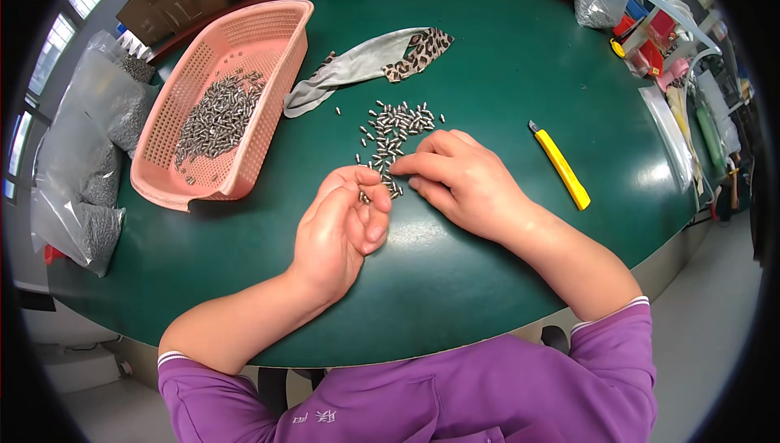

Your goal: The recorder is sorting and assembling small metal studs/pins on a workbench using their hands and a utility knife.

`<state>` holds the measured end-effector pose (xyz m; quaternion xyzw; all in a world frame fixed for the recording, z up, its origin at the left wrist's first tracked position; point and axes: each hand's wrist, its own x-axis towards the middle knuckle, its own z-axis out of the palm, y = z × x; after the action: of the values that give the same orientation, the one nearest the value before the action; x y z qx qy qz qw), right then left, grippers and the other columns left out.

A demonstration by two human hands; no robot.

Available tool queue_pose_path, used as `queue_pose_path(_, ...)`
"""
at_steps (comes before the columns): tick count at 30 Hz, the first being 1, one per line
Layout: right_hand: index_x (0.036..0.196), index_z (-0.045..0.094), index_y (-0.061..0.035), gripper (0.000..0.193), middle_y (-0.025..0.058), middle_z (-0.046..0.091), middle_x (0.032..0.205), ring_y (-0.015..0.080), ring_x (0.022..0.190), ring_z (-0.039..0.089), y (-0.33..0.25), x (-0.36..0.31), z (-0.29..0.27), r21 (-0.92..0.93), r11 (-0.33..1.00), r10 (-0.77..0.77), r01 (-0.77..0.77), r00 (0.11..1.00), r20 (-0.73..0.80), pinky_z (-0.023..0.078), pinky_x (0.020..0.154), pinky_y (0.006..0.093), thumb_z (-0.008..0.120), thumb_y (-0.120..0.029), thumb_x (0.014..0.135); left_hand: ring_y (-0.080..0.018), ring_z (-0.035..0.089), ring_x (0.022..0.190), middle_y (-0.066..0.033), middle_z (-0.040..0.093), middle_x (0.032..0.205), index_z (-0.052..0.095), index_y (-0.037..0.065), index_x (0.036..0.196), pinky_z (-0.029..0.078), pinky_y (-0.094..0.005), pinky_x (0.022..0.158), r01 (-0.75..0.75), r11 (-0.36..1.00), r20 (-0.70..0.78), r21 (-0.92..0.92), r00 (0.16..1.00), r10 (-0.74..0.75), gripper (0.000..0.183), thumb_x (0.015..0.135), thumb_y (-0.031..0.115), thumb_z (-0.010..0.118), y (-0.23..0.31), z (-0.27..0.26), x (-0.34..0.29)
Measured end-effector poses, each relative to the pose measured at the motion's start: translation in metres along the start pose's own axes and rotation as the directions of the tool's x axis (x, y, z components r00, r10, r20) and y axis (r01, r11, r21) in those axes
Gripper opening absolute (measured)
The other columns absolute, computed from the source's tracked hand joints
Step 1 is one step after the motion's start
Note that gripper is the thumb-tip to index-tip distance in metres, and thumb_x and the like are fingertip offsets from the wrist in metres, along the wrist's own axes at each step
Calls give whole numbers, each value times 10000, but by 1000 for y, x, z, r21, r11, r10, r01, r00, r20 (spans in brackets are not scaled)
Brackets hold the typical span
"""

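A loose pile of small silver metal parts [394, 124], short and pointed like bullets, lies on the green table in front of me. My left hand [337, 228] rests at the pile's near left side with its fingers curled inward. A few of the metal parts show in the hollow of those fingers. From the right, my right hand [463, 179] reaches to the pile, its thumb and index finger drawn together at the parts. Whatever sits between those fingertips is too small to make out.
A pink plastic basket [280, 77] holding many similar parts stands left. A grey cloth with leopard-print trim [349, 77] lies behind the pile, a yellow utility knife [562, 168] to the right. Filled plastic bags [101, 163] line the green table's [520, 61] left edge.
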<state>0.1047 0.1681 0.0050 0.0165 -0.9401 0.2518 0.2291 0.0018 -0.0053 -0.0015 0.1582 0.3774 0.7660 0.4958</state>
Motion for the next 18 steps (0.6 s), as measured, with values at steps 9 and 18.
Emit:
queue_pose_path(9, 833, 596, -73, 111, 50, 552, 831, 256, 803, 546, 1, 1, 1, 9, 994, 110, -110, 994, 2, 462, 712, 363, 674, -59, 755, -93, 449, 618, -59, 525, 877, 435, 35, 1081, 360, -219, 517, 104, 988, -57, 116, 994, -98, 162, 958, 141, 420, 3, 6, 1)
queue_pose_path(18, 883, 632, -83, 140, 38, 587, 851, 214, 816, 567, -12, 3, -5, 201, 975, -81, 93, 994, -71, 461, 720, 330, 682, -43, 759, -80, 485, 605, -37, 542, 828, 437, 41, 1064, 380, -213, 516, 154, 932, 60, 328, 981, -183, 164, 973, 174, 469, 3, 6, 2)
